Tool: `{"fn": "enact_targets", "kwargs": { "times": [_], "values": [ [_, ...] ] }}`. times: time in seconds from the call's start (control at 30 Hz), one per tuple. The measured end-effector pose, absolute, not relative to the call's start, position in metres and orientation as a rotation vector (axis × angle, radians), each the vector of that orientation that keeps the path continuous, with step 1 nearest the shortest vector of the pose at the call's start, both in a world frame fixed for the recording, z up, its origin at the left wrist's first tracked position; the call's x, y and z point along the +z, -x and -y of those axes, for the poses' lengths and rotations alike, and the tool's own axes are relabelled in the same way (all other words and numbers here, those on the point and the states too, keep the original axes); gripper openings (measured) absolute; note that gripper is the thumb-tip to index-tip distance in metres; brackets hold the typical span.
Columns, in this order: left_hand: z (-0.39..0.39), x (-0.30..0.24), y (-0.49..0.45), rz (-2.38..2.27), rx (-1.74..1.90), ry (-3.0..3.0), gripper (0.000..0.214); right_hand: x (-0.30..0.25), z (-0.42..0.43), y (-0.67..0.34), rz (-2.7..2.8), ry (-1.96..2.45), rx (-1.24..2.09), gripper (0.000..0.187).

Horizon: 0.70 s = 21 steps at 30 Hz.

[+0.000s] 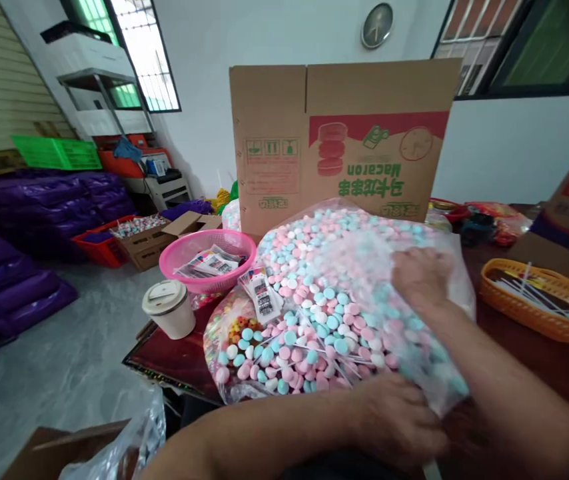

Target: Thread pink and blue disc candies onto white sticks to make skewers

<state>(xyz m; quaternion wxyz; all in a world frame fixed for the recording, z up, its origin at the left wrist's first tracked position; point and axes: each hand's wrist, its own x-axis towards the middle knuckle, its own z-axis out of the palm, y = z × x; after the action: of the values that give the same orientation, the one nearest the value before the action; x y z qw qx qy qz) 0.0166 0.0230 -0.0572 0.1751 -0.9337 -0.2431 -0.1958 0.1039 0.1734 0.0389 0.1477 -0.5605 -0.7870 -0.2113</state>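
Observation:
A big clear plastic bag lies spread across the table, full of round pink, white and pale blue lollipops; some white sticks show among them. My right hand, slightly blurred, is closed on the film at the bag's far right side. Low in front, my left hand is curled into a fist at the bag's near right edge, gripping the film. A strip of pale plastic hangs below that fist. Printed packets lie on the left part of the pile.
A pink basket with printed packets and a lidded paper cup stand left. Behind the bag rises a cardboard box. An orange basket with sticks sits right. A box with plastic lining is below left.

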Motion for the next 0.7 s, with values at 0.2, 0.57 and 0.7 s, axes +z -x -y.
{"fn": "enact_targets", "kwargs": {
  "times": [0.2, 0.57, 0.7],
  "values": [
    [-0.079, -0.021, 0.144, 2.326, -0.689, 1.761, 0.044, 0.057, -0.173, -0.154, 2.110, 1.646, -0.627, 0.028],
    [-0.077, -0.062, 0.139, 2.099, -0.717, 2.009, 0.037, 0.040, -0.189, 0.007, 2.928, 0.930, -0.801, 0.042],
    [-0.065, -0.077, 0.123, 1.765, -0.875, 2.246, 0.032, 0.037, -0.211, 0.009, 2.900, 1.239, -0.752, 0.029]
  ]
}}
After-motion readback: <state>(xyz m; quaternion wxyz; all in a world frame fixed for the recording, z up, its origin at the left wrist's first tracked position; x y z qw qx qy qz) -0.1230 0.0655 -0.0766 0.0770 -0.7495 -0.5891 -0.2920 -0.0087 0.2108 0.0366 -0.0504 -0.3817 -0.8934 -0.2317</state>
